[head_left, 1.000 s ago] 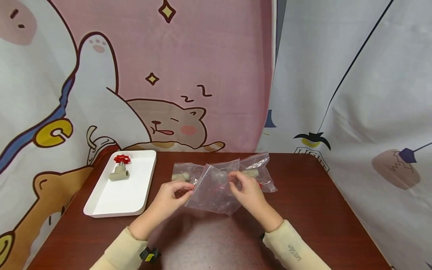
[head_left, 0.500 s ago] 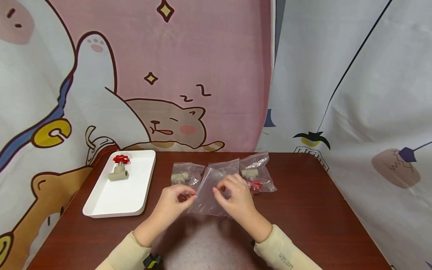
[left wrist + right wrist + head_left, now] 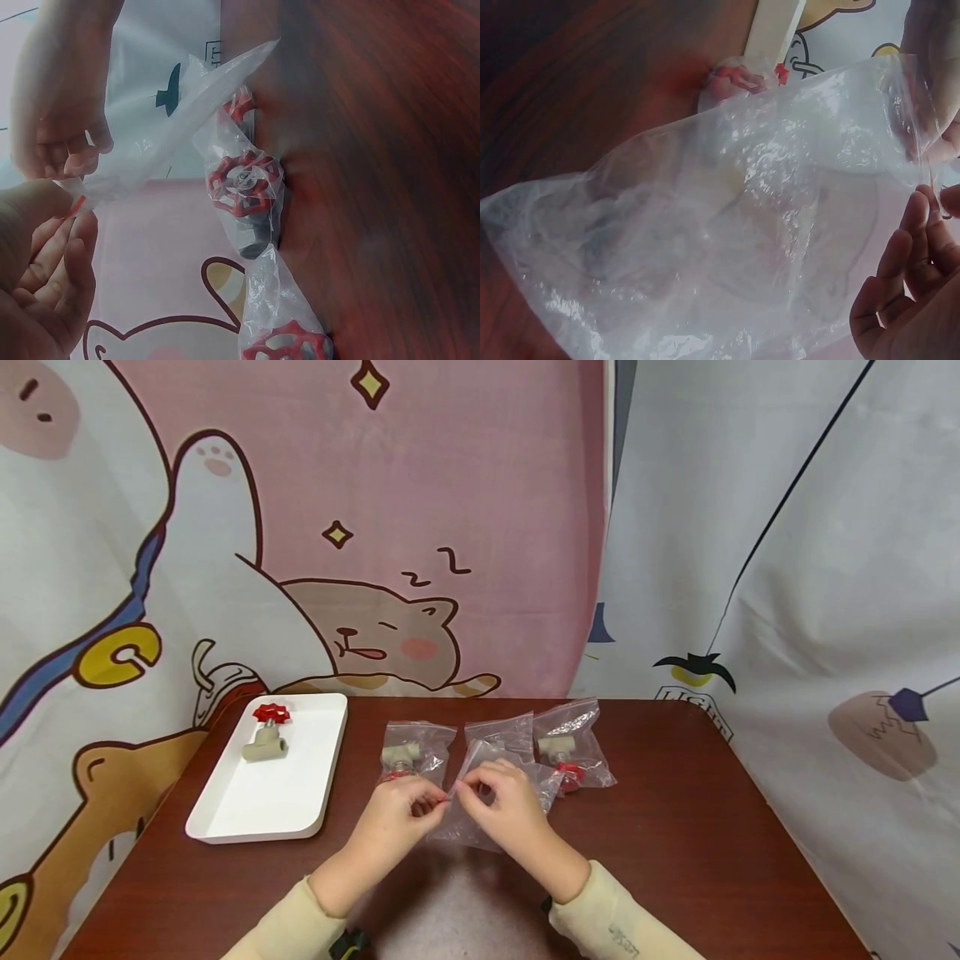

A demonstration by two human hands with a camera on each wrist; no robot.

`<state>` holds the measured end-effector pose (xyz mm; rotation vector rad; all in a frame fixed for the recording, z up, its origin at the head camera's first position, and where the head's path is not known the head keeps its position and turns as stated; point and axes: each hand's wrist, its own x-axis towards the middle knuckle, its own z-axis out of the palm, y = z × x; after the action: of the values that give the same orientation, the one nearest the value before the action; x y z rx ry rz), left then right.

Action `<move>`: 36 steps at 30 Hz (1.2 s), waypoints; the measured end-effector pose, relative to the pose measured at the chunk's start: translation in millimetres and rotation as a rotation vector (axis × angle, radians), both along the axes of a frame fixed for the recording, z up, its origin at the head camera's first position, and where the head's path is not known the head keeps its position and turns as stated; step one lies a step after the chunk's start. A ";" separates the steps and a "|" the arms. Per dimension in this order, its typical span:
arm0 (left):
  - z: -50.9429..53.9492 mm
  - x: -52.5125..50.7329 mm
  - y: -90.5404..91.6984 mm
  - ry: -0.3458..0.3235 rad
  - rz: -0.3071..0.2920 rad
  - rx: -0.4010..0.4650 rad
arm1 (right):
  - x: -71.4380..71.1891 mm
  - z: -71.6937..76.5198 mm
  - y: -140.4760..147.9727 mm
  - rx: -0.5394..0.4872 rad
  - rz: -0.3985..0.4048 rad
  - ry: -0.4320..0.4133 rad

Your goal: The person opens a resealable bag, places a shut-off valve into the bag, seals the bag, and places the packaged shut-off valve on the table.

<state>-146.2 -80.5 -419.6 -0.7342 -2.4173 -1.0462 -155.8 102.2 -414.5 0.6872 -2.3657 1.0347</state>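
Note:
A clear zip-lock bag (image 3: 468, 827) hangs between my two hands, with no item visible inside it. My left hand (image 3: 396, 822) pinches one corner of its top edge between thumb and forefinger. Close beside it my right hand (image 3: 508, 806) pinches the same edge; in the right wrist view the bag (image 3: 705, 232) spreads out from the fingertips. Behind the hands lie bagged valves with red handwheels: one on the left (image 3: 401, 756), one on the right (image 3: 558, 747), and a middle one, mostly hidden in the head view, whose red handwheel (image 3: 244, 184) shows in the left wrist view.
On the left of the brown table (image 3: 675, 843) stands a white tray (image 3: 255, 810). An unbagged beige valve (image 3: 266, 745) with a red handwheel sits near its far end. A printed cloth (image 3: 510, 527) hangs behind the table's far edge.
My right hand has moved left along the bag's top edge until it is next to the left hand. The left hand has shifted slightly right, and the bag has folded toward the front.

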 end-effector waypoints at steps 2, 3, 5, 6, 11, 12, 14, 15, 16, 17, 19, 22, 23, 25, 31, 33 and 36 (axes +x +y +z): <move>-0.7 -0.3 0.1 0.009 0.002 0.001 | -0.6 0.0 -0.5 -0.012 -0.005 -0.005; -1.0 -0.6 -0.1 0.009 0.006 0.004 | -0.8 -0.2 -0.6 -0.021 -0.006 -0.009; -1.8 -1.2 -0.6 -0.001 0.015 0.017 | -0.8 -1.1 -0.1 -0.043 -0.006 -0.015; -2.3 -1.6 -0.9 -0.007 0.019 0.025 | -0.6 -1.6 0.5 -0.052 -0.005 -0.017; -4.7 -3.5 -4.0 -0.007 0.049 0.052 | 0.0 -6.3 4.8 -0.094 0.000 0.002; -4.6 -3.9 -5.4 -0.006 0.058 0.058 | 0.2 -6.4 6.0 -0.098 0.001 0.005; -3.9 -4.5 -8.2 -0.019 0.085 0.071 | 0.7 -6.5 8.4 -0.104 0.012 0.010; -3.5 -4.6 -9.5 -0.026 0.099 0.077 | 0.9 -6.7 9.6 -0.100 0.020 0.015; -3.0 -4.7 -10.7 -0.033 0.108 0.080 | 1.1 -6.7 10.7 -0.092 0.030 0.018; -2.4 -4.9 -11.7 -0.035 0.116 0.077 | 1.4 -6.6 11.8 -0.087 0.047 0.021; -2.3 -5.4 -12.4 -0.039 0.129 0.067 | 1.7 -6.5 13.9 -0.077 0.083 0.042; -3.4 -6.7 -13.0 -0.021 0.143 0.040 | -0.7 -6.4 18.6 -0.088 0.105 0.075; -3.8 -6.9 -13.4 -0.015 0.149 0.031 | -2.2 -5.8 20.6 -0.096 0.097 0.084; -4.8 -7.5 -14.4 -0.003 0.169 0.011 | -6.6 -4.6 26.0 -0.107 0.060 0.092; -5.5 -8.3 -19.1 0.021 0.193 -0.008 | -20.9 -3.3 47.3 -0.057 -0.086 0.050; -5.4 -8.7 -21.0 0.016 0.190 0.001 | -23.6 -3.6 53.6 -0.030 -0.105 0.034; -4.9 -9.3 -23.5 0.001 0.194 0.007 | -25.7 -3.2 60.4 0.010 -0.101 0.017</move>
<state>-155.6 -103.9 -424.4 -0.4858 -2.4260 -0.9757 -181.5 162.6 -417.6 0.5712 -2.3668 0.9705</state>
